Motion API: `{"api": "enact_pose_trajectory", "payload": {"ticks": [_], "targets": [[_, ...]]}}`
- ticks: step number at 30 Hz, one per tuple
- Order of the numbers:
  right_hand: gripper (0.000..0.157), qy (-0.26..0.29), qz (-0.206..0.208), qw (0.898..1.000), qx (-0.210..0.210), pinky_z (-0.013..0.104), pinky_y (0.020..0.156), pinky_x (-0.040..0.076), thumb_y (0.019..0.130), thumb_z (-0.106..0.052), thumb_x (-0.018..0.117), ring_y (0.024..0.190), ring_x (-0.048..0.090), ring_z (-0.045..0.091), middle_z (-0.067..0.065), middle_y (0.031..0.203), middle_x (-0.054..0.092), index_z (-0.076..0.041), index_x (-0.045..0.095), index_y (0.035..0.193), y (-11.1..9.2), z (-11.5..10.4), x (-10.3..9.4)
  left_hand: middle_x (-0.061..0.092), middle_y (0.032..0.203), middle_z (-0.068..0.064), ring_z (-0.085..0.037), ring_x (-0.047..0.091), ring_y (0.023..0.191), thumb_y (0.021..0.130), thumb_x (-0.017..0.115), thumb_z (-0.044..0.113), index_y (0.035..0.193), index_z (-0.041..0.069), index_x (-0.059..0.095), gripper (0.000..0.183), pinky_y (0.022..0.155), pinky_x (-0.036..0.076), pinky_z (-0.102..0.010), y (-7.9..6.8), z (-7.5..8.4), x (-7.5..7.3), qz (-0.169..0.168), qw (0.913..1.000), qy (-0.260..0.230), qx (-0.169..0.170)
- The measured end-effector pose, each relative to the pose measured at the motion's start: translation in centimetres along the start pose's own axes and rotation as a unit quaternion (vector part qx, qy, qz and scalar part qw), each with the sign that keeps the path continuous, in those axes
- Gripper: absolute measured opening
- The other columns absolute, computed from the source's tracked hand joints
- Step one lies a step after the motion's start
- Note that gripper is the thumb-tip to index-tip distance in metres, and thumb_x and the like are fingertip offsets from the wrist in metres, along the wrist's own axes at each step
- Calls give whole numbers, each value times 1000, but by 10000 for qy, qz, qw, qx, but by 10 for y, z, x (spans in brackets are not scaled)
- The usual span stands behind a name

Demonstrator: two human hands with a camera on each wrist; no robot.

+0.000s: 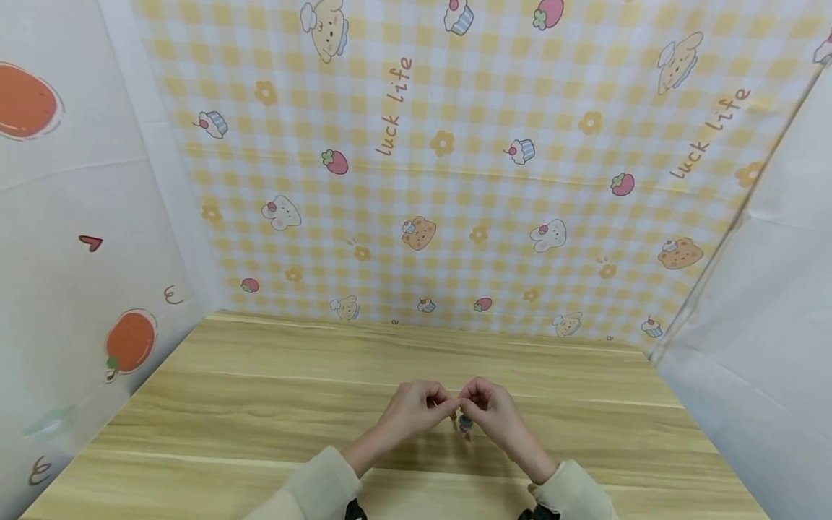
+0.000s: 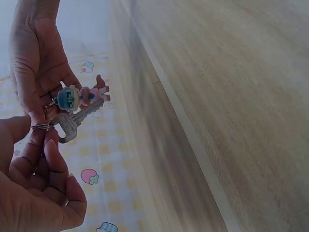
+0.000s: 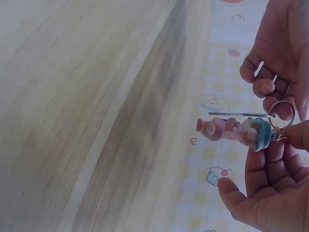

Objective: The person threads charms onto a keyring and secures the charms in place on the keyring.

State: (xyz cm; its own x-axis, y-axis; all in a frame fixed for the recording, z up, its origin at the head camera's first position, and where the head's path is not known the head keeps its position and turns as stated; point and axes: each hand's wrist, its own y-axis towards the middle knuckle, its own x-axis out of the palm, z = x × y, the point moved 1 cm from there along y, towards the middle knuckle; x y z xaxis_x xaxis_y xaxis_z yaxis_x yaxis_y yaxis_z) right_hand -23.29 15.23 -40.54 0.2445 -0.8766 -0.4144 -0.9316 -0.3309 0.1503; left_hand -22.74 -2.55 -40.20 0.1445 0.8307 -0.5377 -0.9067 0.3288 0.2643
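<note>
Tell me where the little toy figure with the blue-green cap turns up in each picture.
Head: toy figure, tiny, below and slightly right of centre.
Left wrist: toy figure, left half, a little above mid-height.
Right wrist: toy figure, right half, slightly below mid-height.
Shared landmark: the yellow-checked cloth, behind the figure in both wrist views.

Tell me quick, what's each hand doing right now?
Left hand: closed, pinching the round silvery metal key ring.
Right hand: closed, pinching the gold metal clasp on the blue-and-pink figurine.

A cloth-walled tabletop booth [image 1: 494, 195] — wood-grain table [image 1: 292, 404], yellow checked backdrop [image 1: 364, 209], white side sheets [image 1: 58, 202]
</note>
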Motion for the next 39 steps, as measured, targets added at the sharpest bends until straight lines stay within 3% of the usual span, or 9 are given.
{"api": "enact_pose_trajectory", "payload": {"ticks": [15,25,39], "targets": [[7,-85,127,9999,62,17,64,44,93,-1,59,66,50,0,13,83,64,5,61,93,0,-3,1,68,78,-4,3,47,66,91,68,18,79,8,71,16,60,42,-17,-1,-1,2,177,9995,94,224],[4,-339,70,9989,-306,18,61,45,92,2,59,64,50,-2,13,80,63,4,60,88,-2,-4,4,70,78,-4,1,46,60,93,66,21,81,7,72,19,54,40,-17,0,-1,1,13,10000,-11,-95],[4,-271,72,9993,-260,17,59,43,92,1,60,63,49,-2,14,80,63,5,61,90,-3,-3,2,68,77,-4,1,45,60,92,67,19,79,7,72,18,55,39,-16,-2,-2,2,53,10000,-76,14]]}}
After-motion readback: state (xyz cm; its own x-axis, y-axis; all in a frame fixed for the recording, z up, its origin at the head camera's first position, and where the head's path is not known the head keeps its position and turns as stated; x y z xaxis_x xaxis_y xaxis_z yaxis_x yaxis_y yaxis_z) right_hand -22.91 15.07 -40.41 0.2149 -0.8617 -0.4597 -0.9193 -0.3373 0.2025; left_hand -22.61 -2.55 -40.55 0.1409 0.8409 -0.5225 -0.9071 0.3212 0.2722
